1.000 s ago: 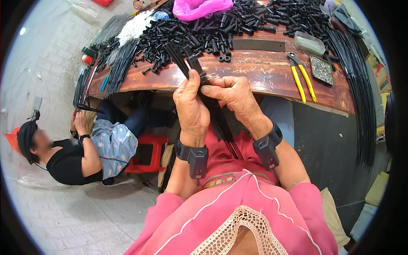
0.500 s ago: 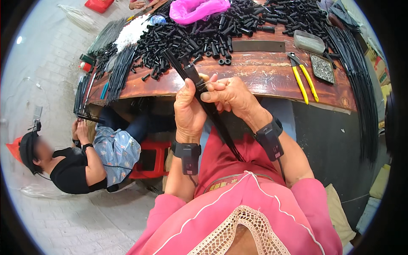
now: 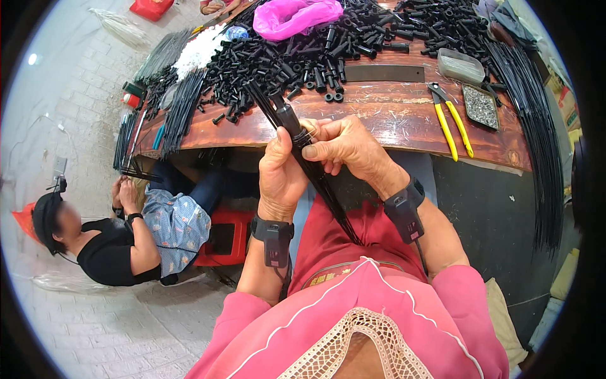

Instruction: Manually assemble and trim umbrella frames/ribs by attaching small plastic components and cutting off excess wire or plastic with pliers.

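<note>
A slim bundle of thin black ribs (image 3: 328, 201), like an umbrella's, slants from over the table edge down toward my lap. Near its upper end a black plastic tube (image 3: 288, 119) sits among the ribs. My left hand (image 3: 280, 172) is wrapped round the bundle, thumb up beside the tube. At the collar just below the tube, my right hand (image 3: 353, 146) pinches a fine, light-coloured wire (image 3: 308, 131) between thumb and fingers. The hidden fingertips and the bundle cover part of the wire.
On the wooden table (image 3: 404, 120) lie heaped black plastic tubes (image 3: 278, 63), a flat metal bar (image 3: 385, 74), yellow-handled pliers (image 3: 451, 123), a tin of small metal bits (image 3: 481, 105) and long black ribs (image 3: 536, 145). A person (image 3: 120, 246) sits at the left, also handling ribs.
My right hand has shifted slightly, with its thumb a little lower and the fingers changed at the collar. My left hand keeps its hold. The whole view has moved a little.
</note>
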Action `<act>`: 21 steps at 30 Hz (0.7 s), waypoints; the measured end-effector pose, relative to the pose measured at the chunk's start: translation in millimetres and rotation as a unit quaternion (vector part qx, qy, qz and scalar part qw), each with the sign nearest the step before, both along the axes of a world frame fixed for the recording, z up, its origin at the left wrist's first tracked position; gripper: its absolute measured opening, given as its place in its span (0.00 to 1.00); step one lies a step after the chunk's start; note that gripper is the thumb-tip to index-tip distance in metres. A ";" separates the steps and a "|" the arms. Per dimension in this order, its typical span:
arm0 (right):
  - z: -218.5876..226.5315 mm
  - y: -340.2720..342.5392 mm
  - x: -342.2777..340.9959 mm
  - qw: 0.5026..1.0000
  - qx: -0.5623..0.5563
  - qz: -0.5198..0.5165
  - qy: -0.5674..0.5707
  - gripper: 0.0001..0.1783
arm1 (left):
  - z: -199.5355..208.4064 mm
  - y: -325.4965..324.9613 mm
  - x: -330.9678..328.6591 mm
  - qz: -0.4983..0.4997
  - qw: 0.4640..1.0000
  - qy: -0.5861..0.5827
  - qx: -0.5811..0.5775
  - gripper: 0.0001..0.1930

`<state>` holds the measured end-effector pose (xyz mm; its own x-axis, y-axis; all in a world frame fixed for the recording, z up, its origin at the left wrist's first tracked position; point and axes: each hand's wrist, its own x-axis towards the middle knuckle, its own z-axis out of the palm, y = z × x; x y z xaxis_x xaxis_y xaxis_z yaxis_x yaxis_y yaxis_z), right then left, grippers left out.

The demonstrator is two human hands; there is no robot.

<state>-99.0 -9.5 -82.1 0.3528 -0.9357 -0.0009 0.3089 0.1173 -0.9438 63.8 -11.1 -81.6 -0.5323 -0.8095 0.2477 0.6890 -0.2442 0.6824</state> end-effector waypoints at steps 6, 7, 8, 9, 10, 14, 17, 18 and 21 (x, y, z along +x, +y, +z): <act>-2.4 -8.3 -6.2 1.000 0.004 0.009 -0.005 0.15 | 7.0 5.5 -12.1 0.057 0.998 -0.032 0.000 0.23; -0.8 -10.3 -9.3 1.000 -0.019 0.015 0.011 0.16 | 8.5 7.0 -12.5 0.055 0.998 -0.033 0.000 0.23; 5.5 -9.8 -13.9 1.000 -0.017 0.012 0.011 0.16 | 12.6 10.5 -14.0 0.114 0.990 -0.076 0.013 0.22; 16.0 -8.4 -17.4 0.998 -0.037 0.001 0.049 0.17 | 15.5 13.6 -12.3 0.173 0.977 -0.121 0.026 0.22; 22.8 -8.6 -19.7 0.994 -0.056 -0.011 0.088 0.18 | 17.3 14.6 -6.1 0.160 0.977 -0.143 0.013 0.20; 38.6 -16.0 -30.2 0.960 -0.216 0.002 0.178 0.16 | 22.5 22.1 -10.8 0.114 0.979 -0.171 -0.006 0.23; 46.1 -14.0 -35.4 0.983 -0.043 0.179 0.009 0.15 | 6.0 17.3 -19.5 0.028 0.996 -0.077 -0.034 0.25; 35.6 -19.4 -32.7 0.980 -0.117 0.160 0.006 0.14 | -1.0 15.5 -23.2 0.004 1.000 -0.018 -0.022 0.26; 29.8 -11.8 -29.3 0.987 -0.120 0.101 0.032 0.13 | -4.7 19.4 -27.5 0.017 1.000 -0.007 -0.019 0.29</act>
